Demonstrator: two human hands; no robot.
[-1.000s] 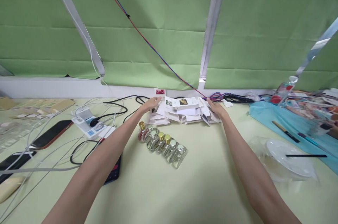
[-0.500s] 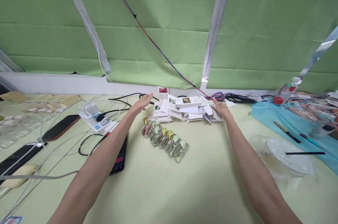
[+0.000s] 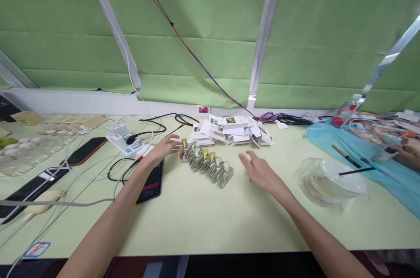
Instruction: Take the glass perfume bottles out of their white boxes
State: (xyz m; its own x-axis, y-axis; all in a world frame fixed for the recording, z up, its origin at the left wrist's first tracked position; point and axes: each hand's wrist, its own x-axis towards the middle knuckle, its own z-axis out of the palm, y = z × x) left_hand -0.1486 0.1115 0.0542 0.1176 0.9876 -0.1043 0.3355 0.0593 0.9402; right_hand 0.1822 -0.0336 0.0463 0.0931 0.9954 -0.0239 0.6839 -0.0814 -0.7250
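Observation:
Several small glass bottles point(image 3: 210, 165) with gold and silver caps lie close together in a slanting row on the pale green table. My left hand point(image 3: 166, 146) is beside the row's far left end, fingers apart and holding nothing. To the right of the row, my right hand point(image 3: 257, 168) hovers over the table, open, with its fingers spread toward the bottles. Behind them a loose heap of small white cartons point(image 3: 229, 129), some with flower pictures, lies by the wall. One carton with a red picture point(image 3: 203, 112) stands upright at the back of the heap.
At left are a power strip point(image 3: 126, 140), tangled cables and phones, one phone point(image 3: 151, 185) under my left forearm. To the right are a lidded plastic bowl point(image 3: 341, 179), a blue plastic sheet point(image 3: 318, 136) and a clear bottle point(image 3: 348, 111). Another person's hand point(image 3: 411, 153) shows at the right edge.
Both hands have drawn back from the sides of the carton heap toward the bottles. My right hand has come down and left. The view has shifted, showing the table's front edge.

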